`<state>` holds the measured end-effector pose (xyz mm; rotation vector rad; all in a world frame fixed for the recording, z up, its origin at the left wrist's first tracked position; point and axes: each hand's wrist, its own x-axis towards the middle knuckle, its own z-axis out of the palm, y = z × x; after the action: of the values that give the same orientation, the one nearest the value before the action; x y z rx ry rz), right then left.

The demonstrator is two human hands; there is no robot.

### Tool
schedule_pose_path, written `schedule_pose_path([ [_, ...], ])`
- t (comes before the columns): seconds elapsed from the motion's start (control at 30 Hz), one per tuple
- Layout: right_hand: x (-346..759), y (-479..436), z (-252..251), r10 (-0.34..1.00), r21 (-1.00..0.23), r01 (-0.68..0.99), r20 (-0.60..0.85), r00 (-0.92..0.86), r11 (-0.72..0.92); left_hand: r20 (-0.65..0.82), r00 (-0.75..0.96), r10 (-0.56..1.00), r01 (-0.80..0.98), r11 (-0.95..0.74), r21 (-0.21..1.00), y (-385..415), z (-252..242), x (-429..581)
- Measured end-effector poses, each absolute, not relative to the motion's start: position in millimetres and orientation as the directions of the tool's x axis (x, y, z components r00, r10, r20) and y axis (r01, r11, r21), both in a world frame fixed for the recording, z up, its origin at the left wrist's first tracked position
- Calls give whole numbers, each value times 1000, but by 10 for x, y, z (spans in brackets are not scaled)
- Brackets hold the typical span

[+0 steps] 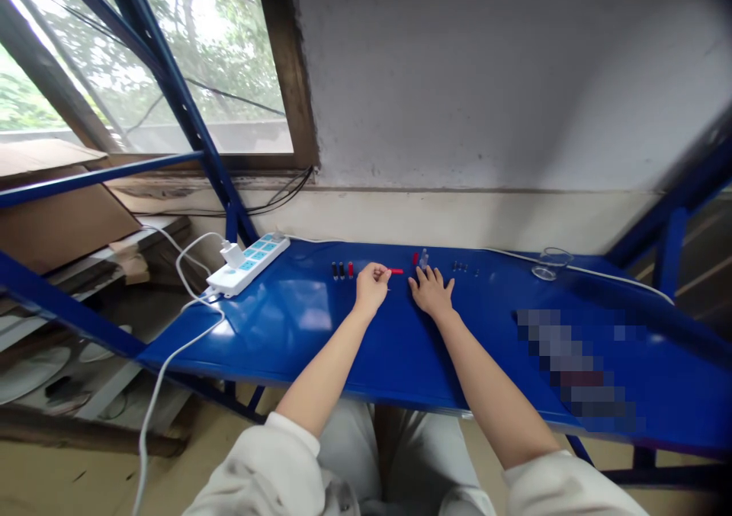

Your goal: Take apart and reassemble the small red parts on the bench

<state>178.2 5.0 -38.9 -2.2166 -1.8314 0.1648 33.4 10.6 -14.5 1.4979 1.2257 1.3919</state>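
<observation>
Red plastic pin [396, 270] — glossy metal bench [274, 341].

One left hand [371, 287], one right hand [431, 291]. One blue surface [286, 341]. One power strip [248, 266], one plug [232, 254], one white cable [165, 371]. Two black pegs [338, 270], one red peg [351, 270]. One red stick [396, 270]. One second red peg [415, 258], one clear piece [424, 259]. Around four dark bits [464, 268], too small to count exactly. One glass [549, 266]. One window [171, 59].
</observation>
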Motion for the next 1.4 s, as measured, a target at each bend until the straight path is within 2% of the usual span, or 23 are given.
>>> schedule_pose_path([
  [0.13, 1791, 49, -400, 977, -267, 952, 104, 184, -151, 249, -84, 965, 44, -246, 968, 62, -225, 327],
  [0.33, 1808, 33, -414, 978, -268, 956, 134, 160, -120, 288, -76, 955, 108, -279, 954, 83, -282, 312],
  [0.6, 1717, -120, -343, 955, -309, 951, 285, 79, 14, 292, -56, 955, 126, -283, 951, 95, -341, 326],
  [0.73, 1698, -174, -262, 916, -426, 896, 396, 64, 122, 256, -64, 965, 77, -251, 965, 76, -303, 329],
  [0.9, 1714, -187, -197, 846, -644, 717, 512, 147, 266, 181, -78, 980, -21, -183, 983, 44, -227, 320],
  [1.13, 1700, -212, -152, 812, -745, 575, 540, 223, 338, 127, -103, 987, -60, -134, 989, 35, -184, 312],
  [1.4, 1740, -105, -237, 842, -854, 410, 455, 291, 320, 75, -61, 995, -177, -85, 981, 45, -173, 295],
])
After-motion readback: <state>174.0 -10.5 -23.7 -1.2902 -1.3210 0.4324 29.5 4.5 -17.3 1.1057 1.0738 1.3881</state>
